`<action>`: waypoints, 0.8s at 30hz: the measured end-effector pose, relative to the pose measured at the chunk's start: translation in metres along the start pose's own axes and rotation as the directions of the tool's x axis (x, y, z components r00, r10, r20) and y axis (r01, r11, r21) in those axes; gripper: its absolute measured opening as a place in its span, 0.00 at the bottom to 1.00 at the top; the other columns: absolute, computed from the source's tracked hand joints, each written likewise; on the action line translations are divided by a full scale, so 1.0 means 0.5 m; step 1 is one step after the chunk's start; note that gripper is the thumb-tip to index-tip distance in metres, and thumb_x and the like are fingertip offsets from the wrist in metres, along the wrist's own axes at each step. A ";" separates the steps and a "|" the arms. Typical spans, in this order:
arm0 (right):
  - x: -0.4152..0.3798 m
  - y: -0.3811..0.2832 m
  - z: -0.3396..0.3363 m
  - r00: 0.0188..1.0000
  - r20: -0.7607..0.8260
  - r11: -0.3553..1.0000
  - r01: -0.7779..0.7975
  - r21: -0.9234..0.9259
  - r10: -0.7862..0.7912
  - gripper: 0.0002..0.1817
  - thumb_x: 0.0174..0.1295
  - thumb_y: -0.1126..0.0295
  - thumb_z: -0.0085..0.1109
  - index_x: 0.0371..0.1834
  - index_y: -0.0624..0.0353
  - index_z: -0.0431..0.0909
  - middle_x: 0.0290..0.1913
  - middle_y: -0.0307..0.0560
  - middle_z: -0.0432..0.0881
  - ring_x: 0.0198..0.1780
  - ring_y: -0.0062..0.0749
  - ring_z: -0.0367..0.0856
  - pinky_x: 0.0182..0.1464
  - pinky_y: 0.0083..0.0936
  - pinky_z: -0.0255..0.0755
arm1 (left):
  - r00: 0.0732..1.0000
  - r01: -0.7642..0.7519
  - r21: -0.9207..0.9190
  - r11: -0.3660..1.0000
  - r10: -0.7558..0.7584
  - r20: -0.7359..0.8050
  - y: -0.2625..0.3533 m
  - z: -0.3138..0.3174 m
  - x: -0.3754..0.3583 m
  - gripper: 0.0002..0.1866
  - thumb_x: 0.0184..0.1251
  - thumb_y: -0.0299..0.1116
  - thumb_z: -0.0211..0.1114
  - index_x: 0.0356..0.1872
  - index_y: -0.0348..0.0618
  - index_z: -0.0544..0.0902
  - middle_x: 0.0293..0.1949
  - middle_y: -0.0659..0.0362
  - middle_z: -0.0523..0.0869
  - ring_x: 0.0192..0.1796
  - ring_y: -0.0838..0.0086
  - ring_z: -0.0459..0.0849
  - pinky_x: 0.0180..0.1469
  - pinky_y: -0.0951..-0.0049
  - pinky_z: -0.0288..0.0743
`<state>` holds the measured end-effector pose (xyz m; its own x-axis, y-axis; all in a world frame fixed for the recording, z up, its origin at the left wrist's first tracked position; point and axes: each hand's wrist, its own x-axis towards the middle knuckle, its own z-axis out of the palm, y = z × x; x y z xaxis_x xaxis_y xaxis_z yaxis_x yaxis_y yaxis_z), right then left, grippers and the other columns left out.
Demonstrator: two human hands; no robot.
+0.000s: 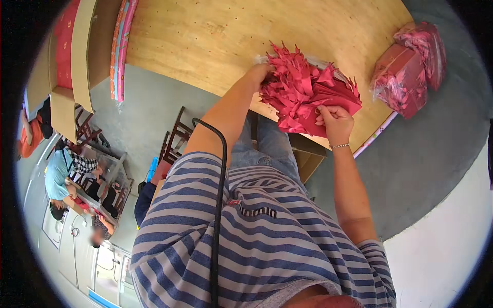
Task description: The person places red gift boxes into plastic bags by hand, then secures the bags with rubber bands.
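A thick bundle of red ribbon-fringed sheets (300,92) is at the near edge of the plywood table (205,36). Many loose ribbon ends stick up on its left and far sides, while flatter red layers show on the right. My left hand (261,73) is at the bundle's left side, its fingers mostly hidden behind the ribbons. With thumb and fingers pinched together, my right hand (336,122) grips the near right edge of the flat red layers. A bit of clear plastic shows behind the bundle.
Plastic-wrapped red packs (405,72) lie at the table's right end. To the left are an open cardboard box (79,56) and upright patterned rolls (120,51). A wooden chair (173,138) is left of my legs. Other people (59,174) are farther left.
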<state>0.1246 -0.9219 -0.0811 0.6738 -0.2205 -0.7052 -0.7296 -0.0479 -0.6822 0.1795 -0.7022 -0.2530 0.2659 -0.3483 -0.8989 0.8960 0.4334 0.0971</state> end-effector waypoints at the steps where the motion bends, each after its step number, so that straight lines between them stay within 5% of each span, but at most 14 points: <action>1: -0.001 -0.001 0.001 1.000 -0.002 1.000 0.001 0.004 -0.001 0.06 0.57 0.76 0.66 0.27 0.68 0.80 0.26 0.46 0.83 0.22 0.22 0.79 0.25 0.19 0.78 | 1.000 -0.001 0.005 1.000 0.001 0.000 0.008 -0.019 0.007 0.10 0.54 0.32 0.59 0.34 0.38 0.82 0.33 0.53 0.86 0.37 0.62 0.84 0.42 0.62 0.78; 3: -0.004 -0.004 0.004 1.000 -0.009 1.000 0.002 0.004 -0.002 0.07 0.57 0.76 0.66 0.27 0.68 0.80 0.26 0.45 0.83 0.21 0.21 0.79 0.25 0.19 0.78 | 0.957 0.079 -0.176 0.981 -0.025 0.289 0.038 -0.047 0.008 0.09 0.52 0.29 0.58 0.33 0.39 0.83 0.32 0.52 0.84 0.34 0.63 0.83 0.40 0.63 0.78; 5: -0.002 0.002 0.001 1.000 -0.006 1.000 0.014 0.009 -0.014 0.07 0.57 0.75 0.66 0.27 0.68 0.80 0.26 0.45 0.83 0.22 0.21 0.79 0.25 0.19 0.78 | 0.988 -0.001 -0.126 0.992 0.020 0.152 0.032 -0.040 0.031 0.09 0.51 0.29 0.57 0.31 0.39 0.83 0.29 0.53 0.83 0.33 0.64 0.83 0.39 0.65 0.78; 7: -0.002 0.006 0.000 1.000 -0.001 1.000 0.025 0.013 -0.025 0.07 0.57 0.75 0.66 0.27 0.68 0.80 0.26 0.45 0.83 0.22 0.21 0.79 0.25 0.19 0.78 | 0.980 -0.106 0.352 0.930 0.158 -0.121 0.027 -0.044 0.072 0.10 0.52 0.32 0.58 0.29 0.37 0.83 0.30 0.49 0.85 0.33 0.56 0.84 0.40 0.60 0.78; 8: -0.003 0.006 0.001 1.000 -0.004 1.000 0.021 0.011 -0.021 0.07 0.57 0.75 0.67 0.27 0.68 0.80 0.26 0.45 0.83 0.22 0.21 0.79 0.25 0.19 0.78 | 0.980 -0.106 0.358 0.928 0.158 -0.118 0.032 -0.026 0.061 0.10 0.52 0.32 0.58 0.29 0.37 0.83 0.30 0.49 0.85 0.33 0.56 0.84 0.40 0.60 0.78; 9: -0.004 0.005 0.001 1.000 -0.008 1.000 0.014 0.008 -0.014 0.07 0.57 0.74 0.67 0.27 0.68 0.80 0.25 0.45 0.83 0.22 0.21 0.79 0.25 0.19 0.78 | 0.871 -0.166 0.769 0.618 0.457 -0.179 0.043 0.004 0.032 0.13 0.54 0.38 0.59 0.29 0.38 0.83 0.29 0.47 0.85 0.32 0.55 0.84 0.40 0.60 0.78; 10: -0.003 0.004 0.001 1.000 -0.014 1.000 0.014 0.012 -0.014 0.07 0.57 0.74 0.67 0.27 0.68 0.80 0.25 0.45 0.83 0.22 0.21 0.79 0.25 0.19 0.78 | 0.698 -0.065 0.985 0.158 0.713 -0.068 0.051 0.027 0.016 0.16 0.57 0.43 0.59 0.28 0.39 0.83 0.28 0.46 0.85 0.32 0.53 0.84 0.39 0.60 0.78; 14: -0.004 -0.008 0.004 1.000 -0.019 1.000 -0.008 -0.002 0.008 0.07 0.57 0.75 0.67 0.27 0.68 0.80 0.25 0.45 0.83 0.22 0.21 0.79 0.24 0.18 0.78 | 0.658 0.011 0.980 0.199 0.737 -0.157 0.069 0.067 0.034 0.17 0.58 0.43 0.60 0.25 0.37 0.83 0.32 0.41 0.83 0.37 0.49 0.83 0.41 0.53 0.76; 20: 0.004 -0.008 0.003 1.000 -0.012 1.000 0.000 -0.003 0.000 0.08 0.56 0.73 0.68 0.27 0.67 0.80 0.24 0.44 0.82 0.21 0.20 0.79 0.22 0.17 0.77 | 0.638 -0.421 0.835 0.354 0.770 -0.006 0.059 0.157 -0.085 0.15 0.60 0.39 0.63 0.24 0.35 0.82 0.23 0.43 0.81 0.28 0.52 0.81 0.32 0.59 0.73; 22: 0.007 -0.012 0.002 1.000 -0.005 1.000 -0.006 -0.004 0.006 0.10 0.54 0.71 0.70 0.25 0.67 0.81 0.24 0.43 0.82 0.21 0.19 0.79 0.23 0.17 0.77 | 0.364 -0.661 0.750 0.020 0.882 0.298 0.024 0.162 -0.151 0.11 0.57 0.31 0.64 0.19 0.35 0.78 0.20 0.46 0.78 0.26 0.53 0.78 0.28 0.61 0.69; 24: 0.008 -0.014 0.002 1.000 -0.001 1.000 -0.007 -0.006 0.007 0.10 0.54 0.71 0.70 0.25 0.67 0.81 0.24 0.43 0.82 0.21 0.19 0.79 0.22 0.17 0.76 | 0.258 -0.648 0.736 -0.195 0.853 0.453 -0.013 0.145 -0.205 0.10 0.52 0.27 0.65 0.16 0.38 0.74 0.20 0.49 0.76 0.27 0.53 0.77 0.29 0.59 0.70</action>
<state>0.1329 -0.9217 -0.0793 0.6685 -0.2222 -0.7097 -0.7351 -0.0526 -0.6760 0.1723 -0.7296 -0.1305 0.9944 -0.0964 0.0442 -0.0847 -0.4708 0.8782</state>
